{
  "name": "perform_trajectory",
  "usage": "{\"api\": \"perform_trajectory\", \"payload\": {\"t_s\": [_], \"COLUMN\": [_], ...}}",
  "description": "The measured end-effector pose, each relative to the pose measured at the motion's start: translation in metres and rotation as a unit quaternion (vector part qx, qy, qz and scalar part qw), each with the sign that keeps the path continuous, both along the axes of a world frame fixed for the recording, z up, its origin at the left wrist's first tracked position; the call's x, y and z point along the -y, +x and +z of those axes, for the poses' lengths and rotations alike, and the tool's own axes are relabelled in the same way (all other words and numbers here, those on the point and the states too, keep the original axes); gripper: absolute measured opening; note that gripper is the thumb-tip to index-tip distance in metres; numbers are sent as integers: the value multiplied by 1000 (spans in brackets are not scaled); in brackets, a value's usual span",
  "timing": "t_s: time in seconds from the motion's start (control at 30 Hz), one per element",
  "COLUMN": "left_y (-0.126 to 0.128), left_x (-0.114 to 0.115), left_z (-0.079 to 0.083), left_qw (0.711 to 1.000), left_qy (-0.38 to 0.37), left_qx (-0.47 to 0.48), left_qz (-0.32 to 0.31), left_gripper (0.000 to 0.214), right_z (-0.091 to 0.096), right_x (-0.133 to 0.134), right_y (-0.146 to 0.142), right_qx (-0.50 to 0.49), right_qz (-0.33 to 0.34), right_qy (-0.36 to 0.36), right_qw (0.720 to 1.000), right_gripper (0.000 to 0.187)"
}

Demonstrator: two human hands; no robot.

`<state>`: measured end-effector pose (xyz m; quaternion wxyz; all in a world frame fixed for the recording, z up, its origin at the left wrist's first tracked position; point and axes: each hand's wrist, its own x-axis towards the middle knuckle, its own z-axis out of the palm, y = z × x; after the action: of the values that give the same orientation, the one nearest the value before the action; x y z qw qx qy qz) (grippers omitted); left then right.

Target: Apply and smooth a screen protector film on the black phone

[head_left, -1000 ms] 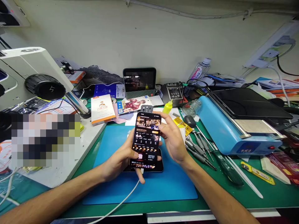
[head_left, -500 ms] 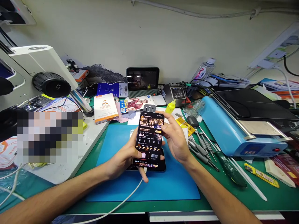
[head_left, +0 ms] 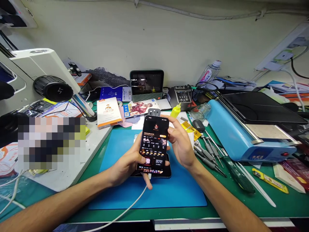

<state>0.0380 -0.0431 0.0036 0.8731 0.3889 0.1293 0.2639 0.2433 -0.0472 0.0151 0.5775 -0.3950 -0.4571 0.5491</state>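
A smartphone [head_left: 154, 143] with a lit, dark-themed screen is held upright and slightly tilted between both my hands. My left hand [head_left: 131, 161] grips its lower left side, thumb over the screen and a finger under the bottom edge. On the upper right side, my right hand [head_left: 181, 141] closes round the phone with the thumb at its edge. A white charging cable [head_left: 130, 207] runs from the phone's bottom towards the lower left. Behind and beneath it, a second dark phone or screen [head_left: 167, 170] lies partly hidden on the blue mat [head_left: 178, 193].
At the left stands a microscope [head_left: 45, 71] on a white base. A blue heated machine [head_left: 231, 135], screwdrivers [head_left: 210, 161], a green-handled tool [head_left: 238, 177] and a yellow cutter [head_left: 270, 181] lie right. Boxes [head_left: 109, 112], a smart display [head_left: 146, 83] and a yellow bottle [head_left: 175, 110] stand behind.
The picture at the top of the phone's screen has changed from a group scene to a small figure on black. Both hands keep nearly the same grip.
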Motion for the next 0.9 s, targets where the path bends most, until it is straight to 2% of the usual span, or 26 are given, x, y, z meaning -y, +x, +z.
{"api": "perform_trajectory", "payload": {"t_s": [0.23,0.5,0.7,0.9], "left_y": [-1,-2,-1,-2], "left_x": [-1,0,1,1], "left_z": [-5,-7,-5,-2], "left_qw": [1000,1000,1000,1000], "left_qy": [-6,-7,-12,-9], "left_qx": [8,3,-3,-6], "left_qz": [3,8,7,8], "left_gripper": [101,97,100,100], "right_z": [0,2,2,0], "right_x": [1,0,0,0], "right_y": [-1,-4,-2,0], "right_qx": [3,49,27,4], "right_qz": [-5,-15,-19,-9], "right_qy": [-3,-7,-4,-7], "right_qw": [1000,999,999,1000], "right_gripper": [38,41,33,36]}}
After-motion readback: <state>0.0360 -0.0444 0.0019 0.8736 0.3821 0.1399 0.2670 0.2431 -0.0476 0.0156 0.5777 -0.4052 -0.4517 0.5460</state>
